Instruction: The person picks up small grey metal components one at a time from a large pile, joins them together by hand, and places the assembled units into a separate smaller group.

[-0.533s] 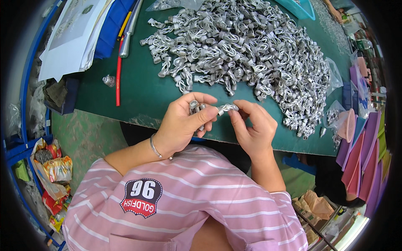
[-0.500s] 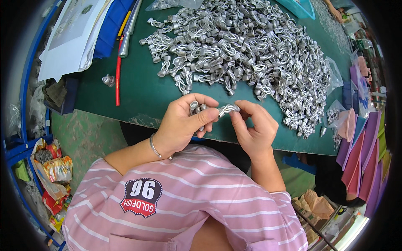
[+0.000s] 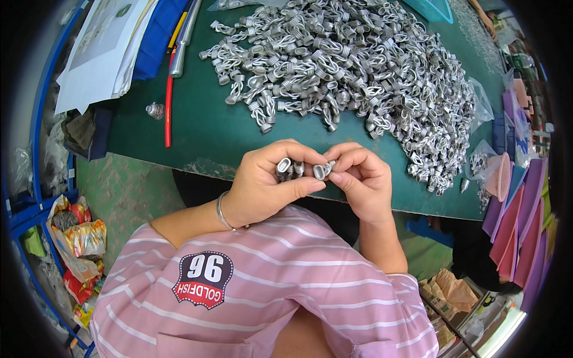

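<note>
silver twisted metal piece with a hollow oval mouth (image 3: 322, 172), on the near side of the heap of silver twisted metal pieces (image 3: 346, 65) and apart from it, sits where the fingertips of both hands meet. the right hand (image 3: 361, 182) grasps it between thumb and index finger; the left hand (image 3: 256, 182) is curled around a few loose silver pieces (image 3: 285, 169) of like shape, its thumb and index tips close to the pinched one, though whether they press on it i cannot tell. handling it well likely calls for a light, steady pinch, the mouth turned up where the eye can check it, and the spares tucked toward the palm so none slips out or knocks the one at the fingertips.

left of the heap, on the dark green tabletop (image 3: 197, 137), lie a slim red stick (image 3: 168, 107) and a small clear, silvery knob (image 3: 155, 111). right of the heap is a crumpled clear plastic bag (image 3: 481, 107); beyond its far right side stands a light blue plastic basket (image 3: 439, 10).
</note>
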Demonstrator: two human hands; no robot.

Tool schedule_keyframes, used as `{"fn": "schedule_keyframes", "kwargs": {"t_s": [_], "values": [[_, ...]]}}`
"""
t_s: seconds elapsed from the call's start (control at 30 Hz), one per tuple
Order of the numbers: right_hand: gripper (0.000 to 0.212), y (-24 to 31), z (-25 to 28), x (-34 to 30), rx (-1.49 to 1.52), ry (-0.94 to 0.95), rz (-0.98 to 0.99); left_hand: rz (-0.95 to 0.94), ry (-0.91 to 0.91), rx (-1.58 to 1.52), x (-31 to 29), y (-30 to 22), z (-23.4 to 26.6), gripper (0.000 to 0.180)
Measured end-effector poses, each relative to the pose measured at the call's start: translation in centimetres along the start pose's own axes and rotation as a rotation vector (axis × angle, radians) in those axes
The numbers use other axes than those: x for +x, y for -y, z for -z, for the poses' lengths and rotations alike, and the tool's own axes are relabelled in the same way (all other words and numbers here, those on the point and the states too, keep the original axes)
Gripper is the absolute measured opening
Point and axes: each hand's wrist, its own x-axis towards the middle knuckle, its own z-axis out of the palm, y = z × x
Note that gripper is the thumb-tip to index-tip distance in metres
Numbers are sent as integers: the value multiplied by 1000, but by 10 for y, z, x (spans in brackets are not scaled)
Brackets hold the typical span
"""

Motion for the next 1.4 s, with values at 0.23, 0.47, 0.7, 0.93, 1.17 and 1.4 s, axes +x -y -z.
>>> {"fn": "schedule_keyframes", "kwargs": {"t_s": [0.23,0.47,0.7,0.93,1.17,1.4], "values": [[35,2,-15,-11,-299,-163,319,269,-71,-233,-1,-4,0,19],[36,11,-25,-10,-623,-124,536,442,-74,-486,-5,1,-3,22],[12,25,-11,9,-1046,-223,396,627,113,-753,-32,-2,26,27],[26,0,-2,33,-1454,-325,216,846,-73,-496,-66,21,53,28],[18,-3,-9,41,-1458,-437,211,521,-82,24,-31,114,45,25],[15,-2,-2,14,-1316,-264,314,498,407,776,-37,84,39,40]]}}
